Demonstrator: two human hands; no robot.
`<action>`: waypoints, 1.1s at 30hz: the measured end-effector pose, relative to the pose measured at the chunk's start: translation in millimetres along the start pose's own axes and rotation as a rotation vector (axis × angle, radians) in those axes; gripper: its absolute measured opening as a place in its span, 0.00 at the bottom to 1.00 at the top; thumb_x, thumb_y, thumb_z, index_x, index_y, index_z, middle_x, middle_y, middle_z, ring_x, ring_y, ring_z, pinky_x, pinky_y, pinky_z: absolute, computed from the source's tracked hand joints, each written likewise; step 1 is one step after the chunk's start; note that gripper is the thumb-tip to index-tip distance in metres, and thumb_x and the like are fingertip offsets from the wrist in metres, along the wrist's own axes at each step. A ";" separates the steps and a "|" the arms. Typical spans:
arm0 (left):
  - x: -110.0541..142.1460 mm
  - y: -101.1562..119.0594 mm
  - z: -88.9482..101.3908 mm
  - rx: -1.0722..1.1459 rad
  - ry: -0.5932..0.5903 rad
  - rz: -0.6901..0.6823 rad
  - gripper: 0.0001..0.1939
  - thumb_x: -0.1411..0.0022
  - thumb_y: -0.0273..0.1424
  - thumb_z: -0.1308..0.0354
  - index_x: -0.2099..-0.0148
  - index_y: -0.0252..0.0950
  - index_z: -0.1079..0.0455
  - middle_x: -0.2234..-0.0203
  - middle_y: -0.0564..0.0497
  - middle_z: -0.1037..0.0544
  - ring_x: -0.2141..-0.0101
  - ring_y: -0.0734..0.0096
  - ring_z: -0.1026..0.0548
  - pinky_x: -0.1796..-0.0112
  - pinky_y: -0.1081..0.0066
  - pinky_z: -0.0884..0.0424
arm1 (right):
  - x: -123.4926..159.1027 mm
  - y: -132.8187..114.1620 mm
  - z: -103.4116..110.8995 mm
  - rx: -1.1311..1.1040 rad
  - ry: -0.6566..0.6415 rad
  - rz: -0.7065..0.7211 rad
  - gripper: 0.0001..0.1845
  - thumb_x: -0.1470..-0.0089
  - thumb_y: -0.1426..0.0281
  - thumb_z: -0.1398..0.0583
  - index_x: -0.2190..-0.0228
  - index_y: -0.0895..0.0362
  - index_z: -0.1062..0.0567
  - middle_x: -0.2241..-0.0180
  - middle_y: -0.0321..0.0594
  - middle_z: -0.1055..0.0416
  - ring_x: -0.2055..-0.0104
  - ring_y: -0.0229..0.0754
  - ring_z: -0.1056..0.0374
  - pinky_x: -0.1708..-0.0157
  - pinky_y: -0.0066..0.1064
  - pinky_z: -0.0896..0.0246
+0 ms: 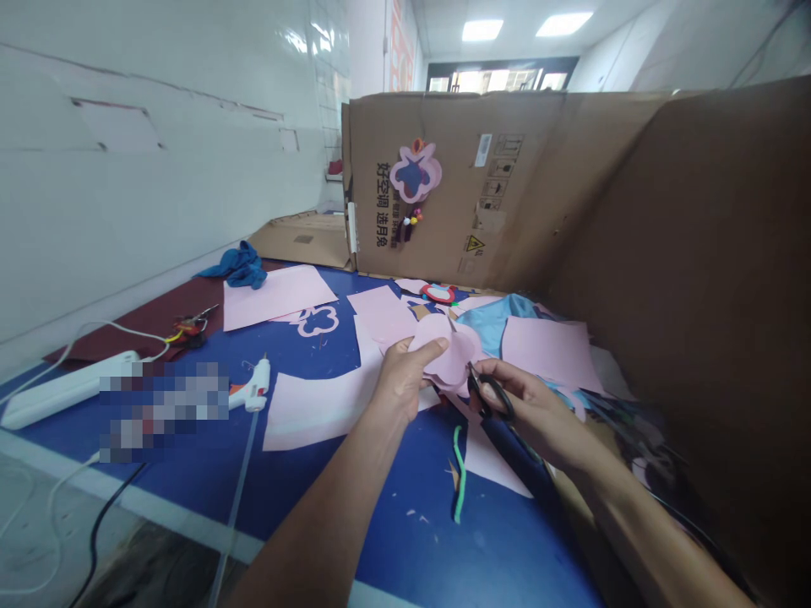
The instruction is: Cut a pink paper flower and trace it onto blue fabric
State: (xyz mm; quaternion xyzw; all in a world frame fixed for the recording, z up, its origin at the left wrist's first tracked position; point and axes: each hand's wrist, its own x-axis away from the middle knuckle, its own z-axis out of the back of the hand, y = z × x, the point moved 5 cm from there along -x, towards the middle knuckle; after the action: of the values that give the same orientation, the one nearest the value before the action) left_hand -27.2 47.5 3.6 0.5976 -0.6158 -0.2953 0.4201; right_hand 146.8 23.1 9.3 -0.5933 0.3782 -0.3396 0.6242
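Note:
Pinched between the thumb and fingers of my left hand (405, 371) is a pink paper flower shape (451, 350) with rounded petals. It seems to be more than one layer, with a slit near its top. My right hand (529, 405) grips black-handled scissors (491, 394), their blades against the right edge of the paper. How far the blades are apart is hard to make out. Under and around the hands lie several pink paper sheets (317, 409). A green pipe cleaner (459, 477) rests on the blue table (405, 549) below the scissors.
A white glue gun (257, 386) and a power strip (69, 388) lie at the left, with cables. A cut pink flower outline (318, 321) is on the table. Tall cardboard (456, 203) walls the back and right, bearing a pink flower decoration (431, 169). Blue fabric (237, 266) lies back left.

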 end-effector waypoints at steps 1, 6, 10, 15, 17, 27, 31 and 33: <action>0.3 -0.1 -0.5 0.001 -0.004 0.002 0.25 0.52 0.37 0.25 0.51 0.34 0.19 0.58 0.40 0.15 0.67 0.62 0.19 0.66 0.65 0.24 | 0.0 0.4 0.1 -0.005 0.001 -0.002 0.19 0.37 0.53 0.32 0.55 0.53 0.24 0.68 0.36 0.29 0.67 0.40 0.39 0.66 0.31 0.48; 2.0 -1.2 -2.9 0.007 -0.012 0.019 0.28 0.54 0.37 0.23 0.50 0.32 0.20 0.59 0.39 0.15 0.69 0.63 0.20 0.67 0.65 0.24 | -0.3 1.2 0.3 -0.009 0.006 -0.002 0.18 0.36 0.54 0.32 0.55 0.53 0.24 0.68 0.35 0.30 0.67 0.39 0.39 0.67 0.31 0.48; 1.9 -3.2 -3.8 -0.003 -0.019 0.029 0.28 0.52 0.36 0.24 0.49 0.32 0.21 0.59 0.39 0.16 0.70 0.64 0.21 0.67 0.65 0.24 | -0.1 1.4 1.2 -0.010 0.011 0.004 0.18 0.36 0.54 0.32 0.55 0.53 0.24 0.68 0.35 0.30 0.67 0.39 0.40 0.66 0.32 0.49; 0.9 -5.9 -3.3 -0.015 -0.011 0.036 0.29 0.53 0.37 0.24 0.49 0.33 0.22 0.59 0.39 0.16 0.69 0.64 0.20 0.67 0.65 0.24 | 0.6 0.1 1.5 0.003 0.019 0.002 0.19 0.36 0.53 0.32 0.56 0.54 0.25 0.69 0.35 0.30 0.67 0.40 0.40 0.67 0.32 0.50; 1.4 -5.8 -3.3 -0.018 -0.005 0.036 0.28 0.53 0.37 0.23 0.50 0.33 0.22 0.59 0.40 0.16 0.69 0.64 0.20 0.67 0.66 0.25 | 0.6 -0.1 1.3 -0.008 0.026 -0.005 0.20 0.37 0.52 0.32 0.56 0.54 0.25 0.68 0.36 0.30 0.67 0.40 0.40 0.67 0.32 0.49; 2.0 -6.7 -3.3 -0.011 0.018 0.054 0.28 0.54 0.36 0.23 0.50 0.33 0.22 0.61 0.42 0.16 0.71 0.66 0.21 0.69 0.67 0.27 | 0.0 -0.1 0.5 -0.021 0.047 -0.010 0.21 0.39 0.51 0.30 0.57 0.54 0.25 0.70 0.35 0.31 0.69 0.38 0.41 0.69 0.31 0.49; 1.9 -6.1 -3.9 -0.023 0.019 0.049 0.26 0.52 0.35 0.24 0.51 0.33 0.22 0.61 0.42 0.16 0.72 0.67 0.22 0.70 0.67 0.27 | 0.1 -2.8 -0.3 -0.026 0.050 -0.005 0.21 0.40 0.51 0.30 0.58 0.54 0.24 0.71 0.34 0.33 0.70 0.37 0.42 0.70 0.30 0.50; 2.8 -5.4 -4.7 -0.012 0.020 0.049 0.25 0.52 0.34 0.24 0.52 0.32 0.22 0.63 0.42 0.16 0.73 0.67 0.22 0.70 0.68 0.27 | -0.2 -3.2 -0.5 -0.019 0.051 -0.010 0.22 0.40 0.50 0.30 0.58 0.54 0.24 0.71 0.34 0.33 0.70 0.37 0.42 0.70 0.30 0.50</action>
State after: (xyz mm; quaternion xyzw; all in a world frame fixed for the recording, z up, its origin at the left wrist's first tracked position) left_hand -20.3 44.8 1.6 0.5825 -0.6243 -0.2826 0.4371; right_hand 146.4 22.8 12.5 -0.5923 0.3945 -0.3541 0.6068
